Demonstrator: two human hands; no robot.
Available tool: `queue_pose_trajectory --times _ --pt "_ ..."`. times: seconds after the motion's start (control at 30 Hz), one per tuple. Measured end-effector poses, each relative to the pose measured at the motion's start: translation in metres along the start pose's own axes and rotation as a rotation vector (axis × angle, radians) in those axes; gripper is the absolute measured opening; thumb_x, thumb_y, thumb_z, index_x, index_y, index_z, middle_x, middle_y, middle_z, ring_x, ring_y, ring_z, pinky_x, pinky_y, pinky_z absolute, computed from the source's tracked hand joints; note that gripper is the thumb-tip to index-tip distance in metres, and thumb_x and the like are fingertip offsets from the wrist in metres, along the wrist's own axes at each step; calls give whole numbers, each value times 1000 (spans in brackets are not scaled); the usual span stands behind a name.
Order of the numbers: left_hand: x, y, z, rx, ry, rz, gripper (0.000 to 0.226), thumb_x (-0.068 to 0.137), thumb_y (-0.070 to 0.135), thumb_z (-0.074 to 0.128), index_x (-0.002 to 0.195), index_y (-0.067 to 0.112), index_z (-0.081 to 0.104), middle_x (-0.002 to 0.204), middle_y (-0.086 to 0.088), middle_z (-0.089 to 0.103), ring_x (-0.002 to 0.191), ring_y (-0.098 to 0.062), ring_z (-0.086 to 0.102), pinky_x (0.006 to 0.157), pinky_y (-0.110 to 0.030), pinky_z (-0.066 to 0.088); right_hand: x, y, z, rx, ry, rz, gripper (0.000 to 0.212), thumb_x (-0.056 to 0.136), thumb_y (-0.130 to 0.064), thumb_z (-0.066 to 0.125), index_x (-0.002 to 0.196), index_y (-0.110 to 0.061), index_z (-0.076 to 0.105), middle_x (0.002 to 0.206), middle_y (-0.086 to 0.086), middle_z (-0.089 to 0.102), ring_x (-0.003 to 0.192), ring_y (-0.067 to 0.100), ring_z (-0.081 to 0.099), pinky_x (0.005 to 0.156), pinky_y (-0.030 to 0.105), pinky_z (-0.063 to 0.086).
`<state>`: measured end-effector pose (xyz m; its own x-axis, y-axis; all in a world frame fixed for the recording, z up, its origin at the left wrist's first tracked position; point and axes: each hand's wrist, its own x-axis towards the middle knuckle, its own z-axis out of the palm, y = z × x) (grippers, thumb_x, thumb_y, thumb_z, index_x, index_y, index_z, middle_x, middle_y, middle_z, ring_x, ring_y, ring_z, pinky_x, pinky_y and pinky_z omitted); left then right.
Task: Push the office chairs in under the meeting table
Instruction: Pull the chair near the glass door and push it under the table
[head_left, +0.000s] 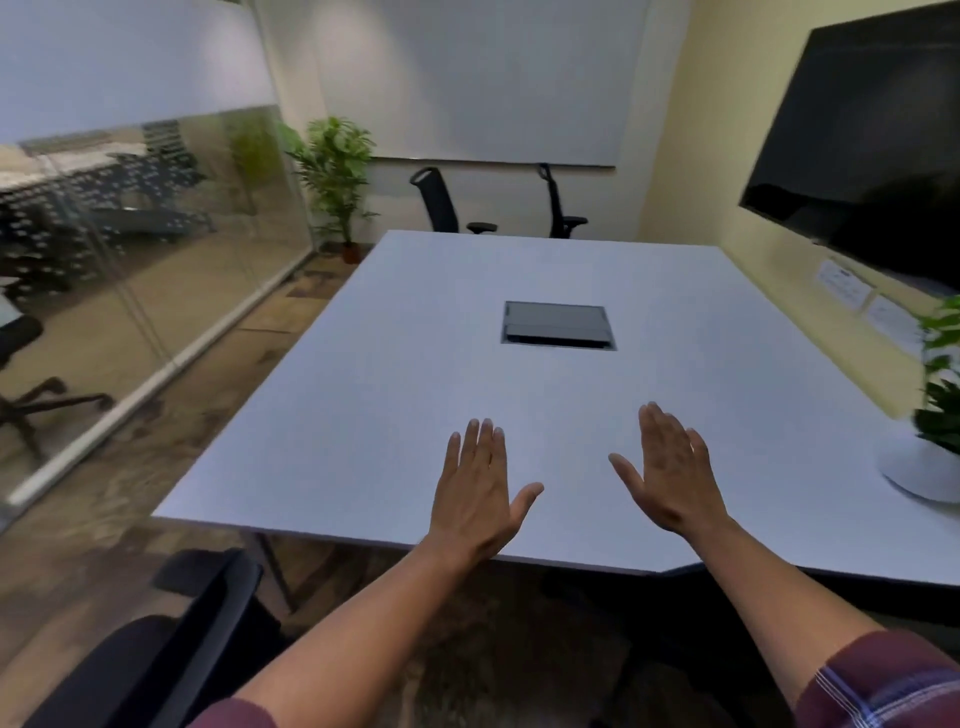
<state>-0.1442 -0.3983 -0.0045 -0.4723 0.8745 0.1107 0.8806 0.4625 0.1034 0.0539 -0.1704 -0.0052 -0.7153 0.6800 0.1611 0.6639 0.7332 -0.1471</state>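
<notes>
Both hands, left hand (475, 486) and right hand (670, 478), flat and empty over meeting table (363, 374). Nearest chair (171, 644) at my lower left, pulled out. Probably rolls easily; push at backrest top.

Office meeting room: large white table (415, 374) centre, wall screen (862, 135) at 2 o'clock, whiteboard (493, 78) and two office chairs (441, 205) at 12, glass partition (156, 234) at 10.

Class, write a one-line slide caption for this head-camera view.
Both hands, left and right, spread open over the meeting table; two far chairs and one near chair not pushed in.
</notes>
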Motion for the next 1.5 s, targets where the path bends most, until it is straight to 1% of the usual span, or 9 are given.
queue_pose_trajectory --times 0.2,0.33,0.7,0.9,1.13,1.27,1.37,1.43,1.5 --pt "-28 -68 -28 27 90 -207 106 93 82 -8 170 9 -11 178 -10 -22 159 -27 -31 124 -46 -30 40 -119 15 87 12 -230 93 102 -75 14 170 -12 11 179 10 12 164 29 14 132 53 11" --pt "-61 -99 -51 26 117 -390 99 103 81 8 171 11 -7 179 -10 -18 160 -29 -29 118 -45 -37 50 -208 28 165 1 -392 91 103 -74 13 169 -12 17 177 12 18 163 32 20 132 56 17" --pt "-191 -201 -81 80 212 -723 103 103 80 14 170 1 6 179 -19 6 167 -32 -5 134 -56 -4 26 -397 51 298 -79 -806 83 106 -69 14 171 -17 13 179 6 11 165 25 10 133 49 9" --pt "-268 -216 -83 167 191 -978 105 102 82 13 170 2 8 179 -18 6 167 -32 -3 134 -53 -6 10 -451 54 331 -134 -1002 84 105 -69 13 171 -17 12 180 6 9 165 24 6 132 45 3" --pt "-343 -193 -78 233 200 -1243 108 99 83 10 169 1 17 178 -18 16 167 -32 7 135 -53 3 -24 -481 49 372 -196 -1248 88 104 -71 14 169 -13 19 178 11 19 163 28 15 131 47 12" --pt "-378 -174 -68 199 141 -1396 115 93 87 -1 170 2 14 179 -16 14 167 -31 6 135 -52 2 -46 -488 57 329 -299 -1379 102 97 -82 0 170 -12 14 178 11 17 164 27 12 133 44 9" --pt "-402 -161 -54 162 74 -1462 117 92 89 0 170 4 15 179 -15 16 167 -30 8 135 -51 5 -59 -488 70 275 -368 -1453 97 100 -80 12 171 -13 10 179 10 13 164 25 9 133 43 5" --pt "-413 -151 -43 124 -3 -1462 123 88 94 -3 164 5 34 171 -16 37 160 -32 29 132 -50 19 -66 -483 77 188 -430 -1510 94 103 -78 19 171 -13 10 179 10 15 164 25 13 132 42 8" --pt "-418 -145 -34 183 -36 -1440 120 87 93 -9 143 10 59 144 -12 65 139 -32 54 118 -51 37 -67 -479 80 90 -441 -1547 92 103 -77 18 169 -14 20 173 12 32 157 30 31 128 44 21"
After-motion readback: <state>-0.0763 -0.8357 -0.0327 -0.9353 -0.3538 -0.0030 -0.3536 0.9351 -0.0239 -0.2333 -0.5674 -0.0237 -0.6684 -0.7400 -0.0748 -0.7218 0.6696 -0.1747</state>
